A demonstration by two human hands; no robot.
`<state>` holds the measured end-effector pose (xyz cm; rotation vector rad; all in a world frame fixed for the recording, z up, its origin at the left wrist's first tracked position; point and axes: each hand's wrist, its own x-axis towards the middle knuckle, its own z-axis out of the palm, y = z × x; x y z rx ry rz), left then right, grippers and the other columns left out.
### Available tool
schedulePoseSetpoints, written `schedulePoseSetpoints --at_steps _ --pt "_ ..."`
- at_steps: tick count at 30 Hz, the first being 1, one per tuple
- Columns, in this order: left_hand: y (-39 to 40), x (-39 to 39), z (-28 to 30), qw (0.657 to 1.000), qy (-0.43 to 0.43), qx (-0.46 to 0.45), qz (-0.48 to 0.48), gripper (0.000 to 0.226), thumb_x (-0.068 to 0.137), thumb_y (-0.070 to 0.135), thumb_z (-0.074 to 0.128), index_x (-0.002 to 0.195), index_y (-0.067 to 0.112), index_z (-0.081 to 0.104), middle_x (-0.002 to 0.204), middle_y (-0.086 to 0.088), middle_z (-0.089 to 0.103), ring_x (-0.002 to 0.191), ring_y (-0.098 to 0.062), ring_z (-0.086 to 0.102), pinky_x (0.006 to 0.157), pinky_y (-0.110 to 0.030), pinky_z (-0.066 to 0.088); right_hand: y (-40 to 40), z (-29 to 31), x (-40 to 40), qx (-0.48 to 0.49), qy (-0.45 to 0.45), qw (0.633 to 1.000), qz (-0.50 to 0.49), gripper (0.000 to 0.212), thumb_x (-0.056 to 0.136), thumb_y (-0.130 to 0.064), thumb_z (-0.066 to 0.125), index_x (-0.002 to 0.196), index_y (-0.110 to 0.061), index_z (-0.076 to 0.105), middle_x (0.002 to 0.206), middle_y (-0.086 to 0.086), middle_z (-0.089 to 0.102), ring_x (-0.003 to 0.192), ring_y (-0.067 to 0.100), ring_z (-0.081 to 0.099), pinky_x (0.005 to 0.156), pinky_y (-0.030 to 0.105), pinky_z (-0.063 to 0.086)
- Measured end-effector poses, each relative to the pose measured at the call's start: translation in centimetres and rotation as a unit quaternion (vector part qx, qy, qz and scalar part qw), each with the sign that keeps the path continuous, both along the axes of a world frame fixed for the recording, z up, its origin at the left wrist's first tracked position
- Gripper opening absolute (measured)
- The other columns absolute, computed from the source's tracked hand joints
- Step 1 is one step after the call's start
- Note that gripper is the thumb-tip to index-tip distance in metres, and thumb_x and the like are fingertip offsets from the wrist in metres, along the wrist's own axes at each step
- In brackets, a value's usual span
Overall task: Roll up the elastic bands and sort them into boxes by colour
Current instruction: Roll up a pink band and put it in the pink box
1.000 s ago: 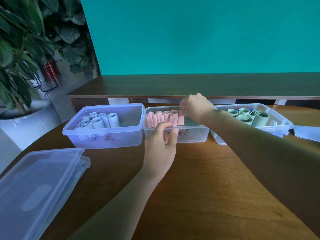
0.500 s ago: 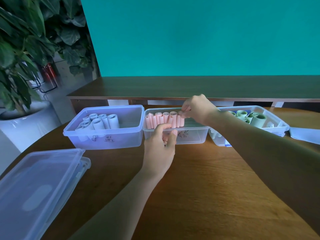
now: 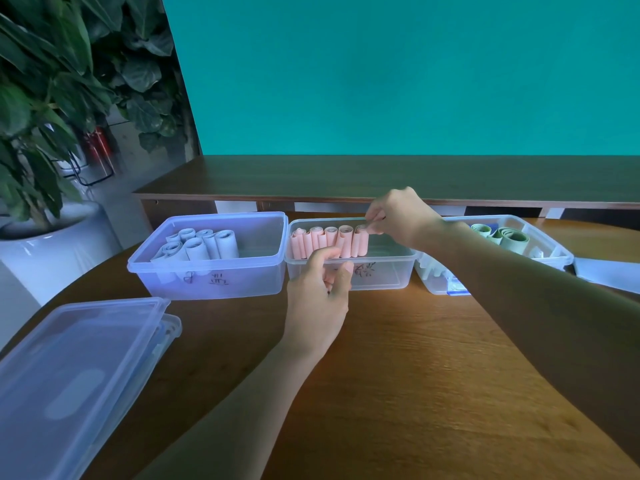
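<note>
Right hand (image 3: 401,216) pinches end pink roll (image 3: 361,239) — box right half open.

handwritten dark marks on the front of the blue box (image 3: 214,278), on the middle box (image 3: 377,271), neither legible

Your left hand (image 3: 317,294) sits against the near wall of the middle clear plastic box (image 3: 381,271), and your right hand (image 3: 398,216) is above that box's far side, fingertips at the last of the pink rolled bands (image 3: 329,241) standing in a row inside it. Just left of your left hand stands the bluish clear plastic box (image 3: 207,275), touching the middle one, with the pale blue rolled bands (image 3: 201,245) inside. Right of your right hand, behind its forearm, is the third clear plastic box (image 3: 540,251) with the green rolled bands (image 3: 509,239). Near left of your left hand, well apart, lie the stacked clear plastic lids (image 3: 76,372) on the round wooden table (image 3: 415,375). Behind both hands runs the dark wooden bench (image 3: 346,178); far left, the potted plant in a white pot (image 3: 45,244).
</note>
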<state>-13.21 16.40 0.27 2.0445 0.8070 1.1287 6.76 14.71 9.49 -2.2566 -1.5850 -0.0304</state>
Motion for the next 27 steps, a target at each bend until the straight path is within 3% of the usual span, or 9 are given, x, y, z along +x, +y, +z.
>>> schedulePoseSetpoints --at_steps 4,9,11,15,18,21,25,27 --pt "-0.1 -0.1 0.0 1.0 -0.014 0.024 -0.001 0.04 0.097 0.038 0.061 0.135 0.026 0.057 0.114 0.003 0.071 0.093 -0.02 0.071 0.058 -0.01 0.054 -1.0 0.4 0.1 0.032 0.007 0.999 -0.001 0.027 0.089 -0.014 0.076 0.113 -0.003 0.074 0.107 0.015 0.074 0.101 0.029 0.069 0.094 0.032 0.053" --pt "-1.8 -0.2 0.4 0.998 -0.04 0.049 0.019 0.043 0.096 0.038 0.061 0.137 0.026 0.054 0.12 0.002 0.069 0.097 -0.018 0.071 0.064 -0.018 0.06 -5.5 1.0 -0.2 0.084 0.052 0.995 -0.018 0.024 0.09 -0.023 0.076 0.111 -0.013 0.075 0.103 0.004 0.075 0.091 0.016 0.065 0.083 0.019 0.045" --pt "-3.7 -0.1 0.8 0.998 -0.056 0.028 0.026 0.044 0.095 0.039 0.062 0.136 0.025 0.053 0.118 0.003 0.069 0.093 -0.018 0.071 0.063 -0.019 0.06 -8.6 0.6 -0.8 0.119 0.069 0.99 -0.033 0.023 0.09 -0.027 0.075 0.11 -0.015 0.075 0.095 0.001 0.073 0.085 0.012 0.064 0.078 0.019 0.043" --pt "-9.0 1.0 1.0 0.995 -0.029 -0.079 -0.051 0.044 0.095 0.039 0.063 0.135 0.03 0.05 0.104 0.005 0.069 0.084 -0.015 0.069 0.054 -0.015 0.052 -16.5 -2.6 -1.8 0.163 0.139 0.975 -0.066 0.024 0.091 -0.032 0.074 0.111 -0.018 0.073 0.087 -0.001 0.074 0.079 0.016 0.069 0.073 0.027 0.053" --pt "-13.0 2.3 0.7 0.989 0.034 -0.104 -0.102 0.045 0.094 0.041 0.064 0.135 0.032 0.049 0.102 0.009 0.068 0.084 -0.01 0.069 0.069 -0.024 0.061 -22.9 -5.3 -2.0 0.165 0.176 0.964 -0.109 0.018 0.093 -0.033 0.071 0.107 -0.021 0.071 0.078 -0.003 0.074 0.071 0.009 0.069 0.066 0.019 0.051" --pt "-16.6 3.9 0.4 0.983 0.069 -0.105 -0.132 0.043 0.094 0.042 0.065 0.134 0.031 0.052 0.104 0.015 0.064 0.091 -0.006 0.067 0.083 -0.03 0.061 -28.9 -6.9 -1.6 0.166 0.183 0.956 -0.156 0.021 0.095 -0.039 0.066 0.11 -0.025 0.071 0.079 -0.008 0.073 0.065 0.004 0.068 0.069 0.015 0.053" --pt "-21.9 6.8 0.4 0.975 0.103 -0.079 -0.18 0.036 0.095 0.039 0.064 0.129 0.029 0.055 0.101 0.016 0.062 0.093 0.0 0.061 0.082 -0.014 0.049 -35.9 -7.5 -0.7 0.205 0.169 0.939 -0.219 0.016 0.098 -0.028 0.064 0.11 -0.021 0.071 0.072 -0.008 0.071 0.062 0.002 0.065 0.068 0.011 0.051" --pt "-24.4 8.7 0.4 0.971 0.113 -0.065 -0.2 0.036 0.095 0.038 0.064 0.129 0.028 0.057 0.105 0.011 0.064 0.095 -0.003 0.061 0.075 -0.008 0.043 -38.7 -7.5 -0.4 0.228 0.169 0.926 -0.247 0.014 0.1 -0.027 0.061 0.109 -0.02 0.069 0.072 -0.007 0.07 0.06 0.004 0.065 0.066 0.02 0.056"
